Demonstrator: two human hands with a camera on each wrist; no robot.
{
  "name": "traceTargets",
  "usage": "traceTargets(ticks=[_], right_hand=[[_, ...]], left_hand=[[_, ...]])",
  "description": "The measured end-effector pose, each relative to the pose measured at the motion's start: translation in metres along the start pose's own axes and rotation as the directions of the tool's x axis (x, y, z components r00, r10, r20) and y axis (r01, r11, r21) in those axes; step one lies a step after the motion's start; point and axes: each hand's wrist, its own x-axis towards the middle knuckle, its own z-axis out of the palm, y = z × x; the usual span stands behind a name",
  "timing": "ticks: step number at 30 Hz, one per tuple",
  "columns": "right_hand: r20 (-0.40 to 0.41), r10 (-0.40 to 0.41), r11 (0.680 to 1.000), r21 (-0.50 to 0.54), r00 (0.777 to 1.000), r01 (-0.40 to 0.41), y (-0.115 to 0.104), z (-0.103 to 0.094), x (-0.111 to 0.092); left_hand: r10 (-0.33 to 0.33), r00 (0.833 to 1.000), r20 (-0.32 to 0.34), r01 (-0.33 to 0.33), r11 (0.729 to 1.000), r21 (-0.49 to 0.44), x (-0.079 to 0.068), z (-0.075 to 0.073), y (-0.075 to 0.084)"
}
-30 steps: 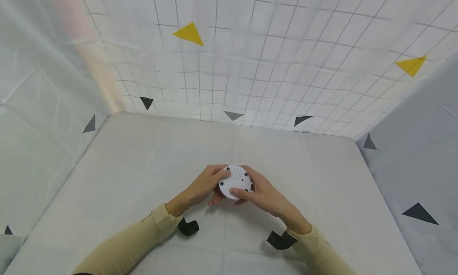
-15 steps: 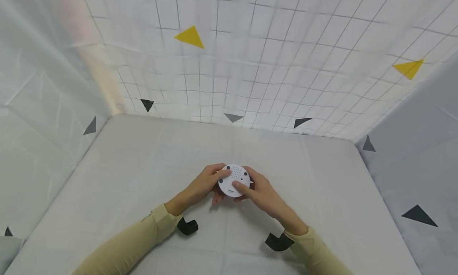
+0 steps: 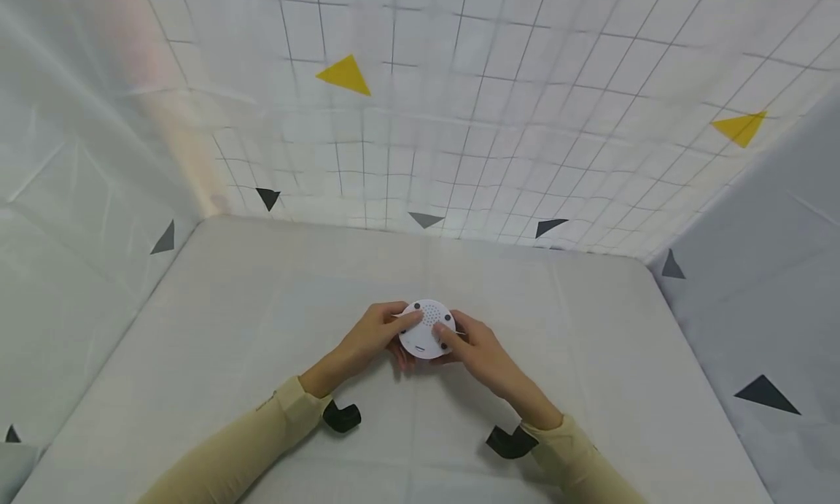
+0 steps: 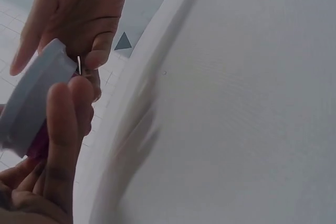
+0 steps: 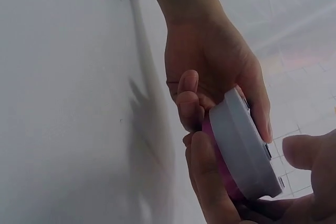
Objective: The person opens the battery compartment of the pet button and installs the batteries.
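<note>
Both hands hold a round white device (image 3: 420, 339) above the table, its underside toward the head view. That face has a cluster of small speaker holes, dark round feet and a small slot near the lower edge. The left hand (image 3: 372, 338) grips the left side, thumb over the holes and fingers underneath. From the right, the right hand (image 3: 484, 352) holds it with the thumb across the face. In the right wrist view the white casing (image 5: 241, 145) shows side-on, with a magenta part (image 5: 223, 163) on its opposite face. A thin light piece (image 4: 79, 65) sticks out beside the right hand's fingers.
A white sheet covers the table (image 3: 275, 285). White cloth walls rise at the back and sides; the back wall (image 3: 499, 125) has a grid and yellow triangles (image 3: 345, 75). Black mounts (image 3: 342, 417) sit at both wrists, below beige sleeves (image 3: 239, 449).
The right thumb has slid up and to the right over the device's underside, uncovering the slot near its lower edge. The left thumb stays over the holes. The device has shifted slightly left.
</note>
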Motion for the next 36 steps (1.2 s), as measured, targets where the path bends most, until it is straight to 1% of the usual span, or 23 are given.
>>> traceTargets(ticks=[4,8,12,17,19,24,26,31,33,36], right_hand=[[-0.002,0.028,0.999,0.022,1.0,-0.028,0.002,-0.002,0.001],[0.005,0.033,0.998,0.061,0.999,-0.034,0.003,-0.005,0.003],[0.021,0.04,0.997,0.073,0.999,-0.041,0.005,-0.008,0.002],[0.04,0.04,0.998,0.056,0.998,-0.042,0.005,-0.011,0.003],[0.043,0.043,0.998,0.05,0.998,-0.045,0.005,-0.011,0.003],[0.073,0.049,0.995,0.078,0.996,-0.055,0.005,-0.013,0.004],[0.086,0.049,0.994,0.09,0.995,-0.057,0.004,-0.014,0.004],[0.077,0.051,0.995,0.08,0.996,-0.057,0.004,-0.017,0.005],[0.062,0.051,0.996,0.072,0.997,-0.055,0.005,-0.018,0.006],[0.04,0.038,0.998,0.053,0.998,-0.04,0.007,-0.018,0.007]], left_hand=[[0.008,1.0,0.001,-0.008,0.999,0.053,0.0,-0.002,0.0],[0.028,1.0,0.0,-0.027,0.994,0.107,0.0,-0.005,0.001],[0.036,0.999,0.015,-0.037,0.994,0.106,0.0,-0.008,0.001],[0.056,0.998,0.027,-0.058,0.992,0.109,0.002,-0.011,0.001],[0.069,0.997,0.032,-0.072,0.991,0.111,0.002,-0.012,0.001],[0.112,0.993,0.039,-0.116,0.984,0.134,0.0,-0.013,0.002],[0.125,0.992,0.033,-0.128,0.98,0.149,0.0,-0.013,0.003],[0.128,0.992,0.011,-0.128,0.979,0.159,-0.001,-0.012,0.003],[0.148,0.989,-0.01,-0.142,0.968,0.205,0.0,-0.013,0.003],[0.196,0.98,-0.045,-0.177,0.946,0.27,0.001,-0.013,0.001]])
